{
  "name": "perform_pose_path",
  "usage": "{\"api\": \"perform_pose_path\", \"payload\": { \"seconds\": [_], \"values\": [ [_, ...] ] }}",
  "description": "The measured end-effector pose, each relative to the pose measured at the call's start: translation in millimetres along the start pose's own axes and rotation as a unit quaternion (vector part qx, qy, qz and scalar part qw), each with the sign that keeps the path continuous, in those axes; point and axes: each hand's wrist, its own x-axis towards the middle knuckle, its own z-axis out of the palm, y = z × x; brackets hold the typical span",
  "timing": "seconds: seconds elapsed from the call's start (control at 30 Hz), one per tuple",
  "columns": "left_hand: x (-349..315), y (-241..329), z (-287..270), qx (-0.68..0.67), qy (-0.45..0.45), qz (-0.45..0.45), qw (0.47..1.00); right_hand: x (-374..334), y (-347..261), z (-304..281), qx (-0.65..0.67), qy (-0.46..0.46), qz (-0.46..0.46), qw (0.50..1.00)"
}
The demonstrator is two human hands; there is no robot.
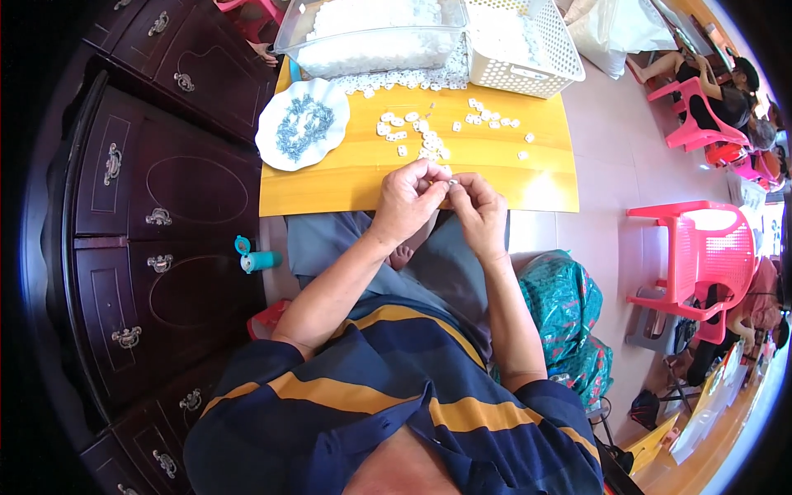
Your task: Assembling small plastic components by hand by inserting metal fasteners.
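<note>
My left hand [410, 198] and my right hand [478, 206] meet above the near edge of a yellow table [330, 191]. Both are closed in a pinch at the fingertips, on a small white plastic piece [451, 182] that the fingers mostly cover. Just beyond them lies a loose cluster of small white plastic pieces [430, 147], with more scattered to its right. A white scalloped plate [270, 132] at the table's left holds a heap of small grey metal parts [304, 124].
A clear plastic bin [375, 41] and a cream perforated basket [528, 78], both full of white pieces, stand at the far edge. Dark wooden cabinets [165, 198] line the left. A green patterned bag [561, 305] and pink chair [697, 256] are at right; other people sit beyond.
</note>
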Motion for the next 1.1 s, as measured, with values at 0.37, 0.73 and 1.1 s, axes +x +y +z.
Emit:
{"api": "perform_pose_path", "payload": {
  "seconds": [0.37,0.73,1.1],
  "values": [
    [-3.8,20.9,2.7,0.111,0.035,0.097,0.989,1.1,2.8,-6.5,0.24,-0.098,0.137,0.956],
    [-7.1,29.8,11.6,0.146,0.031,0.174,0.973,1.4,3.6,-7.3,0.373,-0.065,0.204,0.903],
    [-5.0,22.1,8.5,0.148,0.039,0.166,0.974,3.4,4.5,-8.2,0.369,-0.031,0.198,0.908]
  ]
}}
